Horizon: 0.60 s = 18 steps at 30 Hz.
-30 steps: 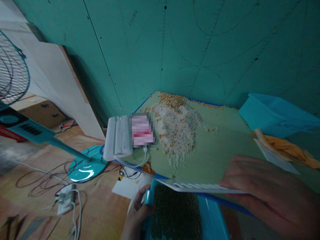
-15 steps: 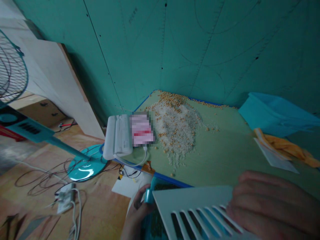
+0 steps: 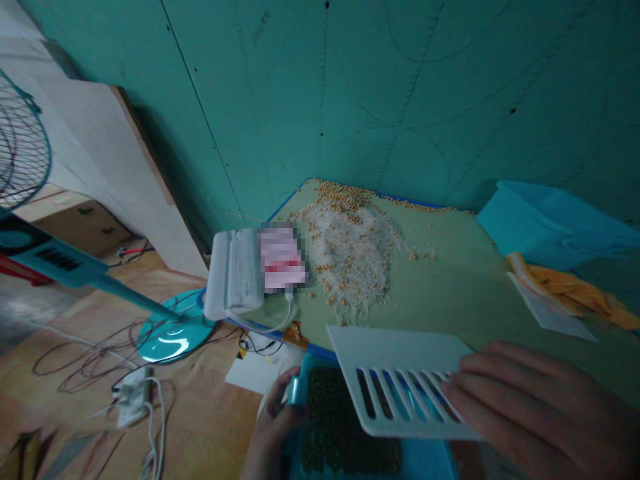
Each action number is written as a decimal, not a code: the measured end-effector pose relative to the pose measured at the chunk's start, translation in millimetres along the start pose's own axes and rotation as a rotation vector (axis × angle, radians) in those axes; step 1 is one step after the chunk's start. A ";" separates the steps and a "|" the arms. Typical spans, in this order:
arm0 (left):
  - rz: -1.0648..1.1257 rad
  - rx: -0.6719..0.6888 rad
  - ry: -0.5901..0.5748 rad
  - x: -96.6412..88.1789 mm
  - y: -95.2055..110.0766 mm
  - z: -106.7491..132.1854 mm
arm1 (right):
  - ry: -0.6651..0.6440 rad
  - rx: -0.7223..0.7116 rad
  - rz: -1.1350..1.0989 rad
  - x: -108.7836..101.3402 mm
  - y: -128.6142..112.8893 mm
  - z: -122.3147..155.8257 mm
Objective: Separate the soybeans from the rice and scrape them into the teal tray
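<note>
My right hand (image 3: 545,407) grips a white slotted plastic scoop (image 3: 400,343) by its right side. The scoop's flat edge is over the front edge of the green tabletop, just in front of a pile of rice (image 3: 350,267) mixed with yellow beans (image 3: 345,195). Below and partly hidden by the scoop is a blue plastic bin (image 3: 425,460) with small dark green grains (image 3: 345,427) in it. At the bin's left rim, my left hand (image 3: 277,413) has its fingers curled round the edge, thumb toward the inside.
A white device (image 3: 235,273) and a phone with a blurred screen (image 3: 283,259) lie left of the pile. To the right are a blue fabric bag (image 3: 550,223) and an orange cloth (image 3: 575,287). A fan base (image 3: 175,330), cables and a power strip (image 3: 134,397) occupy the floor.
The scoop and my right hand have shifted up and toward the rice pile, uncovering more of the bin's dark grains. My left hand stays at the bin's rim.
</note>
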<state>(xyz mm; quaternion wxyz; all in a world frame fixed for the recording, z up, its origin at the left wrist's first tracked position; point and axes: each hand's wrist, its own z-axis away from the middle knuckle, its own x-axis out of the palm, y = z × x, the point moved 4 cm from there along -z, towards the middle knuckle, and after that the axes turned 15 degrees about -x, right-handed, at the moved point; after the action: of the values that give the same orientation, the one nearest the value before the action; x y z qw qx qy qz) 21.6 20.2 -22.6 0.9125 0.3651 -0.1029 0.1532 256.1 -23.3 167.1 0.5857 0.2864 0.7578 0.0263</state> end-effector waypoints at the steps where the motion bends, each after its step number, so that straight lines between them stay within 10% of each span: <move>1: -0.009 -0.002 -0.002 1.1 1.1 1.1 | -0.033 -0.015 0.001 2.4 3.2 2.1; 18: 0.005 -0.002 -0.019 10.8 9.2 11.4 | -0.081 0.132 0.043 -2.9 52.0 11.4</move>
<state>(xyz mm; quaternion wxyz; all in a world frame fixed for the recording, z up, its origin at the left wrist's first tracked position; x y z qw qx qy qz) 27.6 20.8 -5.4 0.9115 0.3653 -0.1126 0.1518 287.8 15.3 185.6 0.5951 0.3414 0.7272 -0.0228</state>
